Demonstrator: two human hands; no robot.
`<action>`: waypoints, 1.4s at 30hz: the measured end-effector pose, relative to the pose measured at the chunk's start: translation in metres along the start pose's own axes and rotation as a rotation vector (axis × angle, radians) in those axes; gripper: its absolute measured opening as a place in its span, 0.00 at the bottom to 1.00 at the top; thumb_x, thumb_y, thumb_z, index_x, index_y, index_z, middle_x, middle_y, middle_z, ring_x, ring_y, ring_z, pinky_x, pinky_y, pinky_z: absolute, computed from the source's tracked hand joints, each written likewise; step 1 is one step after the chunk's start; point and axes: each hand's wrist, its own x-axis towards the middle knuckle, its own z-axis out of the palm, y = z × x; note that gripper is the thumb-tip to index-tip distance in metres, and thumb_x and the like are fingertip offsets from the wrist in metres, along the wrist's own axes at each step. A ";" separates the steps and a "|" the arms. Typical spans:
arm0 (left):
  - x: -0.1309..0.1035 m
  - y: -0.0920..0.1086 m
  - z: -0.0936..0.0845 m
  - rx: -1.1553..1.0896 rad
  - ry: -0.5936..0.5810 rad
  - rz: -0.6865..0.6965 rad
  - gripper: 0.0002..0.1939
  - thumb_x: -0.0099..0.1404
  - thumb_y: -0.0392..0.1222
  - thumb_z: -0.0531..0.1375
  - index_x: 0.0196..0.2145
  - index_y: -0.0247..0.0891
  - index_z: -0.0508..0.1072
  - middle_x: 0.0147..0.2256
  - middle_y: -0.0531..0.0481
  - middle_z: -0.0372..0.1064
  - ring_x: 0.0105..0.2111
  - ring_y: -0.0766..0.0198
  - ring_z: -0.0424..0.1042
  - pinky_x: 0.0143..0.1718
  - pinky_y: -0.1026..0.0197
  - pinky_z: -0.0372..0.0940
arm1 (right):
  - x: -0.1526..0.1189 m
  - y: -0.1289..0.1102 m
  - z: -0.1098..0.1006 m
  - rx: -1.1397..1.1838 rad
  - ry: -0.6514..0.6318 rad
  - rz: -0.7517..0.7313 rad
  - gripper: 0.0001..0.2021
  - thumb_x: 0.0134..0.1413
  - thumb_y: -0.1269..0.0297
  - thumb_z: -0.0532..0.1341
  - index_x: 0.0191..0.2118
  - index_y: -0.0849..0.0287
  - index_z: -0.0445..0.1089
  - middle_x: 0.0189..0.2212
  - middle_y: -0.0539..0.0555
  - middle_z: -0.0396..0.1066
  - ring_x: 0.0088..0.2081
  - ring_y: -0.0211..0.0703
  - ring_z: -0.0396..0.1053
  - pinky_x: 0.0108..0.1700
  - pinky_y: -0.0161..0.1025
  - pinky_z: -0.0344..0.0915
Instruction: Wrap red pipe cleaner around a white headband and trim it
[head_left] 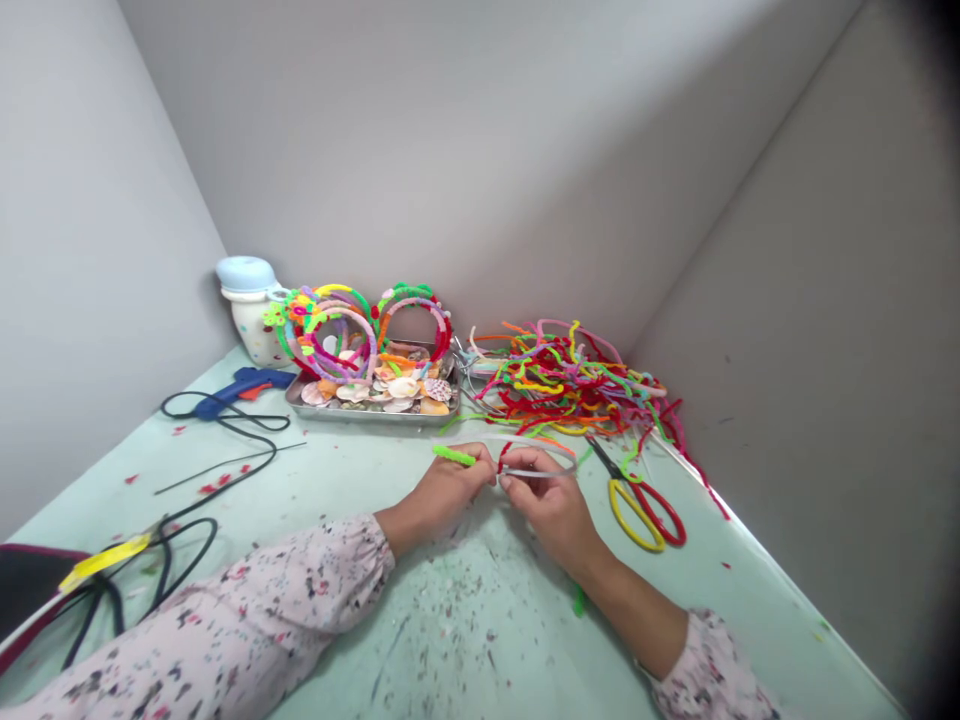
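Just below the middle of the frame, over the tabletop (pixel 420 640), the left hand (pixel 448 490) and right hand (pixel 551 505) almost meet, fingertips pinching a grey band (pixel 540 474). A red stem (pixel 502 458) rises between them; a green stem (pixel 454 455) sits by the left, whether wound on I can't tell. I'd judge the step is wrapping the band; the next turn calls for a steady right pinch and a taut stem. Scissors (pixel 619 473) lie right of centre; farther off, a stem heap (pixel 551 385), and left of it, decorated hoops (pixel 374 350).
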 end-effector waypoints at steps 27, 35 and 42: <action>-0.006 0.009 0.002 0.042 0.006 0.043 0.09 0.60 0.41 0.53 0.24 0.38 0.65 0.18 0.56 0.55 0.22 0.67 0.56 0.27 0.64 0.52 | -0.003 -0.007 -0.004 -0.365 0.013 -0.232 0.06 0.56 0.67 0.55 0.37 0.57 0.69 0.33 0.52 0.68 0.34 0.41 0.66 0.35 0.36 0.62; -0.009 0.011 0.001 0.056 -0.004 0.056 0.09 0.60 0.42 0.53 0.24 0.37 0.65 0.20 0.56 0.55 0.22 0.68 0.55 0.26 0.64 0.50 | -0.005 -0.011 -0.003 -0.369 0.015 -0.206 0.07 0.55 0.69 0.55 0.36 0.56 0.70 0.31 0.51 0.68 0.32 0.42 0.66 0.34 0.36 0.61; -0.009 0.011 0.001 0.087 0.017 0.058 0.08 0.60 0.40 0.53 0.25 0.37 0.65 0.19 0.57 0.55 0.21 0.69 0.55 0.25 0.64 0.51 | -0.004 -0.012 -0.003 -0.368 0.016 -0.219 0.07 0.55 0.69 0.55 0.35 0.57 0.70 0.30 0.51 0.68 0.32 0.41 0.65 0.34 0.36 0.61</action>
